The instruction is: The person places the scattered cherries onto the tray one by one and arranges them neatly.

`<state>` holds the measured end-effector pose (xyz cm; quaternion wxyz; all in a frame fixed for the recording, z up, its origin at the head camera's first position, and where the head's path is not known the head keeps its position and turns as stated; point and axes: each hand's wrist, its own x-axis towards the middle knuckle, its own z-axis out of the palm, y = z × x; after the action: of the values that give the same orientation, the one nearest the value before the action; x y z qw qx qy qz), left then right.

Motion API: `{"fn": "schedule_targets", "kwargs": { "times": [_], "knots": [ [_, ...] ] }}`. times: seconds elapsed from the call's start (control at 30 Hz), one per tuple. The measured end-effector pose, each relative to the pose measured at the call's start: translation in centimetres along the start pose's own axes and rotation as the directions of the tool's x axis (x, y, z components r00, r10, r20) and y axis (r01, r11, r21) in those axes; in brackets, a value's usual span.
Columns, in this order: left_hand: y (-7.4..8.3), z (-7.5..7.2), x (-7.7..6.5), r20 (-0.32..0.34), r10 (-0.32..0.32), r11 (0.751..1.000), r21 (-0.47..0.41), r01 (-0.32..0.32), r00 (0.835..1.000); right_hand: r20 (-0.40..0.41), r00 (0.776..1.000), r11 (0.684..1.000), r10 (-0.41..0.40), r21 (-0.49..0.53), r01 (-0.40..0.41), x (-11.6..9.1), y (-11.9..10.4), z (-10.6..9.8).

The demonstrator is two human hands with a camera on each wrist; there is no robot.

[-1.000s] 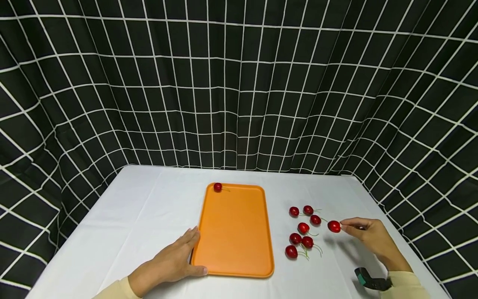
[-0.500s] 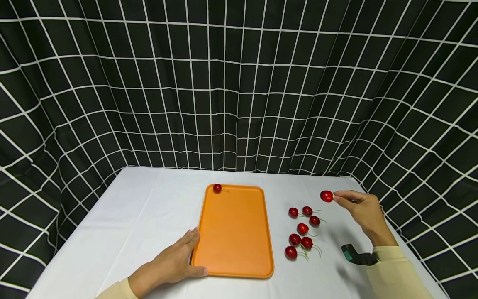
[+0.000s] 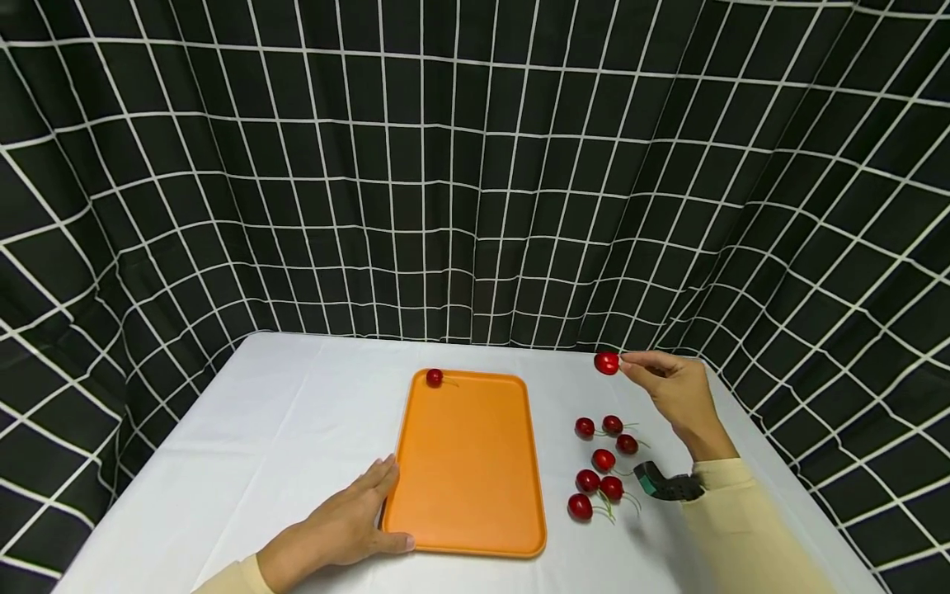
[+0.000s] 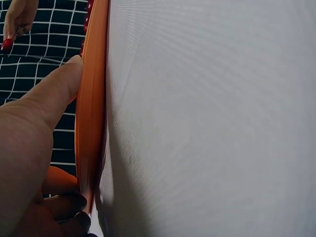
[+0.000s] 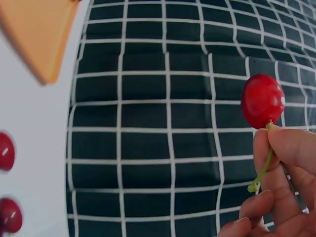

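Observation:
My right hand [image 3: 681, 400] pinches a red cherry [image 3: 606, 363] by its green stem, high over the far right of the table. In the right wrist view the cherry [image 5: 262, 101] sits above thumb and forefinger, its stem [image 5: 265, 170] curving down past them. My left hand [image 3: 337, 516] rests at the near left corner of an orange tray [image 3: 467, 470], fingers along its left side and thumb at its front edge. One cherry [image 3: 434, 377] lies at the tray's far left corner. Several more cherries [image 3: 604, 460] lie on the cloth right of the tray, below my right hand.
A white cloth [image 3: 297, 412] covers the table. Behind it and at both sides hangs a black curtain [image 3: 475, 181] with a white grid. A dark wrist strap piece [image 3: 668, 485] juts from the right sleeve above the table.
My right hand has lifted the cherry off the right side of the loose cherries and carried it up, away and leftward. The left hand and tray stay put.

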<state>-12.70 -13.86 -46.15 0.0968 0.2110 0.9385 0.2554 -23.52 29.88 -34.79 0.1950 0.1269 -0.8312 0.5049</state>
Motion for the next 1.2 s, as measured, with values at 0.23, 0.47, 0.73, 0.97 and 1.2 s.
{"fn": "schedule_targets", "kwargs": {
  "times": [0.23, 0.47, 0.73, 0.97, 1.2],
  "knots": [
    [0.1, -0.1, 0.0, 0.000, 0.006, 1.000, -0.001, -0.006, 1.000, -0.020, 0.997, 0.992, -0.069, 0.102, 0.070, 1.5, -1.9, 2.4],
    [-0.1, 0.0, -0.1, 0.003, 0.016, 1.000, -0.008, -0.016, 1.000, -0.012, 0.995, 0.968, -0.096, 0.232, 0.096, 2.6, -4.1, 6.4],
    [-0.1, 0.0, -0.2, -0.001, 0.029, 0.999, 0.018, -0.029, 1.000, 0.016, 0.994, 0.962, -0.111, 0.254, 0.103, 2.3, -8.6, 10.8],
    [-0.2, -0.1, -0.1, -0.006, 0.030, 0.999, 0.023, -0.029, 1.000, 0.043, 0.996, 0.945, -0.076, 0.322, 0.058, 3.8, -6.2, 15.9],
    [-0.3, 0.0, -0.2, -0.001, 0.019, 1.000, 0.021, -0.019, 1.000, 0.062, 0.997, 0.940, -0.035, 0.342, 0.012, 4.3, -3.8, 20.4]
  ]
}}
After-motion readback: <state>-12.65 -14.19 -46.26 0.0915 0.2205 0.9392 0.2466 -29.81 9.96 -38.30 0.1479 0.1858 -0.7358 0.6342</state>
